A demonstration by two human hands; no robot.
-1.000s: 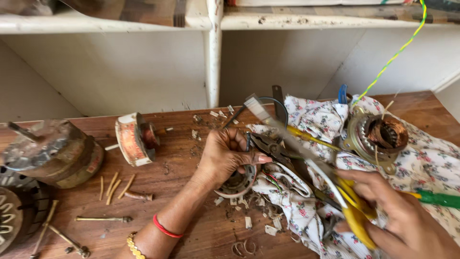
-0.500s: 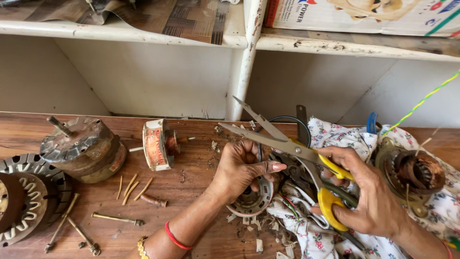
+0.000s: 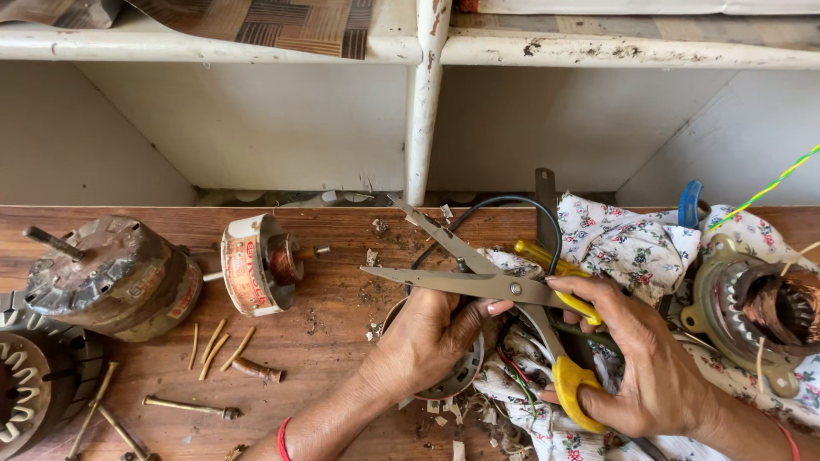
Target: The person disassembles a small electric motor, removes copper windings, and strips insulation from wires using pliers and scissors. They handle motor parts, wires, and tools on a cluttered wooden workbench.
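Right hand (image 3: pixel 658 367) swung open yellow-handled scissors (image 3: pixel 478 282) leftward over left hand (image 3: pixel 427 341) | left hand kept gripping round stator (image 3: pixel 457 380) | cut lined up

Yellow-handled scissors (image 3: pixel 504 294), blades wide open, points directed left, above the counter. Round metal motor part (image 3: pixel 453 376) lies flat beneath, largely covered.

Wooden table (image 3: pixel 342 341), scuffed, scattered with debris. Left: rusty motor housing (image 3: pixel 111 277), a stator (image 3: pixel 26 401) at the near-left edge, a rotor (image 3: pixel 260 265) right of the housing, and loose bolts (image 3: pixel 190 408) near them. Right: floral cloth (image 3: pixel 632 239) carrying a copper-wound stator (image 3: pixel 760 312).
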